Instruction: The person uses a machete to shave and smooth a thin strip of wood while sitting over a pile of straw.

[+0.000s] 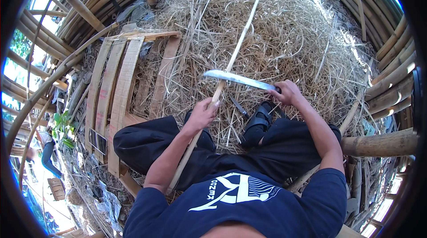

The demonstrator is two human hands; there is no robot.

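Note:
A long, pale bamboo strip [243, 36] runs from beside my left hip up and away over the shavings. My left hand [203, 114] is wrapped round it in front of my knee. In my right hand [288, 93] is a machete [242, 80], gripped by its dark handle, most of which my fingers hide. Its blade points left and crosses the strip beyond my left hand; whether it cuts into the strip I cannot tell. Between my feet lies a smaller knife [239, 106], partly among the shavings.
Curly bamboo shavings [284, 29] cover the ground ahead. At the left lies a wooden slatted pallet [116, 88] with a phone [98, 141] on it. Stacked bamboo poles [393, 84] line the right side; a thick pole [378, 144] reaches toward my right thigh. Another person [48, 151] is outside, far left.

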